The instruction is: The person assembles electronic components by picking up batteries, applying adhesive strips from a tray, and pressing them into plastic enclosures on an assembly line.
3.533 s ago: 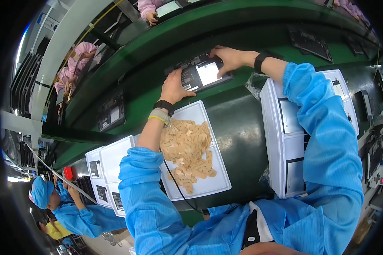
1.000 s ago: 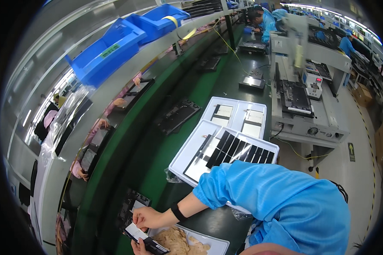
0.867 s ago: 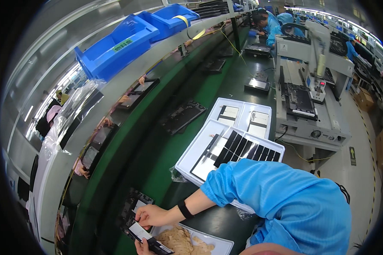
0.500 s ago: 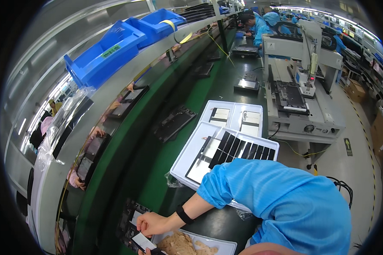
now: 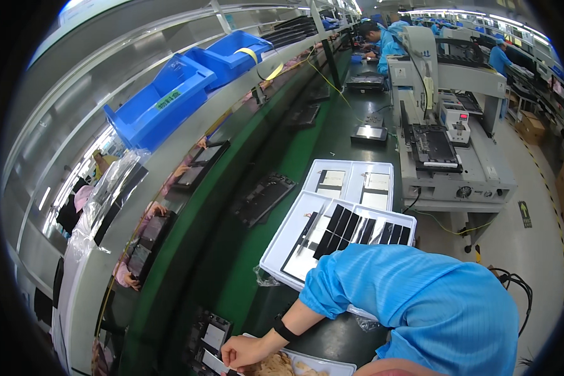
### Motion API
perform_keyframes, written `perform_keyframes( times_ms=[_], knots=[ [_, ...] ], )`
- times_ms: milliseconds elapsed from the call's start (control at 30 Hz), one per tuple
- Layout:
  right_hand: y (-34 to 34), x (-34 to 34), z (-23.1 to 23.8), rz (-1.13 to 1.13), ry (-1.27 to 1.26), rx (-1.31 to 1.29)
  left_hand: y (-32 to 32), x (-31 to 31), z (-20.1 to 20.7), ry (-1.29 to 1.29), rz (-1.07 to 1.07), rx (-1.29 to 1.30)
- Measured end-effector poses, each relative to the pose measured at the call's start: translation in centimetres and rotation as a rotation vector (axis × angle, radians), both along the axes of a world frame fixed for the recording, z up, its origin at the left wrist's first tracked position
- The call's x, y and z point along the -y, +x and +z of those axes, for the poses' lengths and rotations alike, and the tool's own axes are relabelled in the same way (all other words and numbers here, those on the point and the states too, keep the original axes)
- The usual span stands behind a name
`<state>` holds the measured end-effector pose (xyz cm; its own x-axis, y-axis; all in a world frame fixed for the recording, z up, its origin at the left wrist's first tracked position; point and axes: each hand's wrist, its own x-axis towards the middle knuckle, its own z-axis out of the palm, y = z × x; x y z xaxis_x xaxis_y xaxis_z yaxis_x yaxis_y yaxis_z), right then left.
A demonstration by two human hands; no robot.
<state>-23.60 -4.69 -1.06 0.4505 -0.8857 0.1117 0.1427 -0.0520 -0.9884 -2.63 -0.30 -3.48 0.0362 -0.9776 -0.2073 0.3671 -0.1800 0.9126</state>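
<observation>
My right hand, in a blue sleeve with a black wristband, is at the lower edge. Its thumb and fingers are pinched together over a white rectangular panel; whatever they grip is too small to make out. The panel lies against a dark opened device, which has another white panel farther up. Beside the hand sits a white tray of thin tan pieces, partly covered by the hand and wrist. My left hand is out of the picture.
White trays hold flat silver-and-black panels beyond my forearm. Another dark device lies on the green conveyor. A machine stands right. Blue bins sit on the left shelf; co-workers' hands handle devices beneath.
My right hand has moved slightly right and down in the picture. The white panel it held up now lies lower, against the device. The left fingertips have left the picture. The whole view has shifted.
</observation>
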Motion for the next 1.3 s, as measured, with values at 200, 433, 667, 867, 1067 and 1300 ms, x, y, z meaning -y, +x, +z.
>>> perform_keyframes(
  times_ms=[200,433,667,867,1067,1300],
  knots=[
    [-1.0,-0.5,1.7,-0.143,0.068,-0.128,-1.1,-0.5,2.6,0.001,0.050,-0.012],
    [-0.2,-1.2,1.4,-0.021,0.201,-0.005,-1.8,-1.2,2.2,-0.051,0.067,0.052],
    [-0.3,-0.7,1.1,0.031,0.265,0.128,-2.7,-1.6,3.5,-0.056,0.059,0.045],
    [-0.2,-0.1,1.0,0.011,0.278,0.207,-3.1,-2.0,4.2,-0.030,0.023,0.028],
    [-0.4,-0.3,1.3,0.000,0.268,0.157,-2.2,-1.5,2.8,-0.070,0.012,0.095],
    [0.3,-0.5,1.0,0.155,0.211,0.237,-2.6,-1.1,0.8,-0.370,-0.157,0.346]
  ],
)
